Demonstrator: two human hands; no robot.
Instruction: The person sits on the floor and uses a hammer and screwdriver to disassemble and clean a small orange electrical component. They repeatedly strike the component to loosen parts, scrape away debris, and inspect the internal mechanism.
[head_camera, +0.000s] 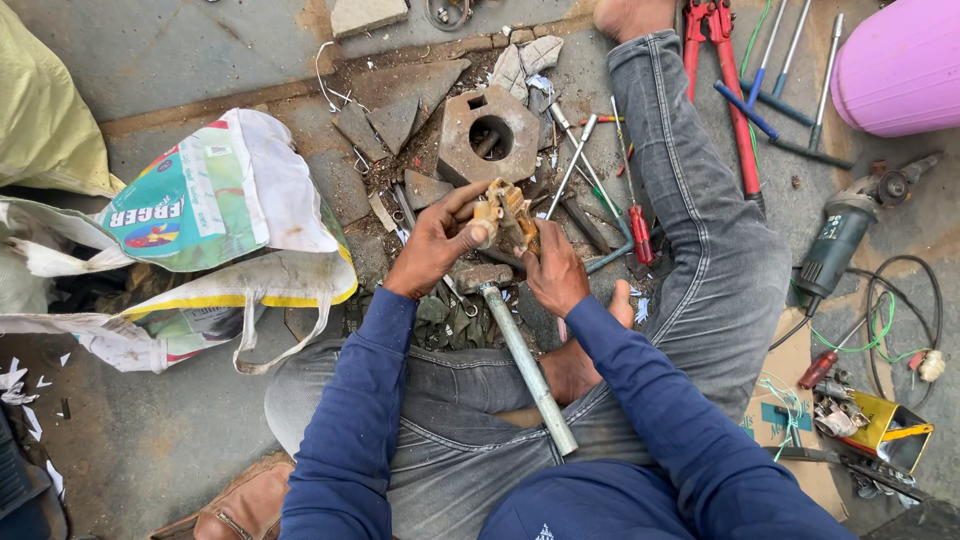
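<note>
I sit on the ground in grey jeans and blue sleeves. My left hand (435, 242) and my right hand (553, 268) together grip a small rusty, yellowish metal part (505, 214) held just in front of my lap. A hammer (520, 350) with a grey pipe handle lies under my hands, its head near my left hand and its handle running back across my leg. Beyond the part sits a rusty square metal block with a round hole (490, 135).
Broken stone pieces, screwdrivers and rods lie around the block. Red bolt cutters (732, 95) and blue-handled tools lie at top right beside a pink drum (900, 65). An angle grinder (840, 235) with cable is right. White printed sacks (210, 215) lie left.
</note>
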